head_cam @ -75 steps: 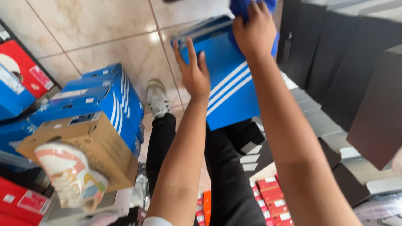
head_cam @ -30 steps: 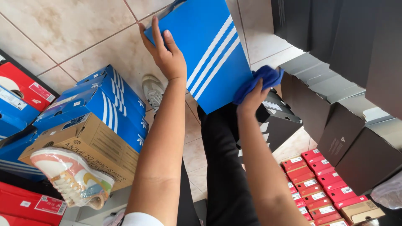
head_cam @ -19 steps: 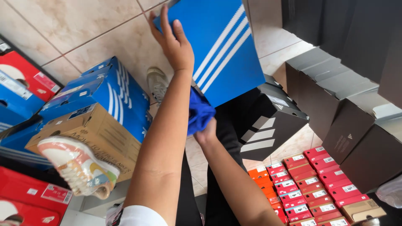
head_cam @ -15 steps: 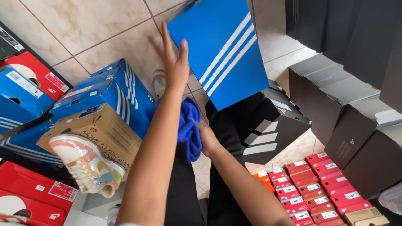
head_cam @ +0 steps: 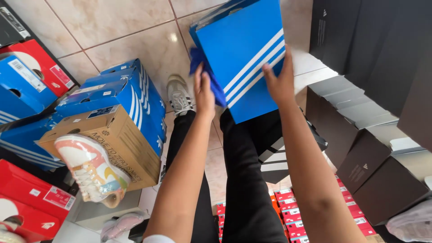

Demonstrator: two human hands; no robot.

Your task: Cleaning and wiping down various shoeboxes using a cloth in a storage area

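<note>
I hold a blue shoebox (head_cam: 245, 54) with white diagonal stripes up in front of me, over my legs in black trousers. My right hand (head_cam: 279, 83) grips the box at its lower right edge. My left hand (head_cam: 204, 92) presses a blue cloth (head_cam: 211, 81) against the box's left edge. The cloth hangs bunched between my fingers and the box.
A stack of blue shoeboxes (head_cam: 121, 96) and a brown cardboard box (head_cam: 112, 144) with a pastel sneaker (head_cam: 92, 173) on it stand to the left. Red boxes (head_cam: 31, 198) lie at lower left. Dark brown boxes (head_cam: 373, 121) fill the right. Small red boxes (head_cam: 288, 211) sit below.
The cloth went from my right hand to my left. My right hand moved up onto the box's lower right edge, and my left hand dropped to its left edge.
</note>
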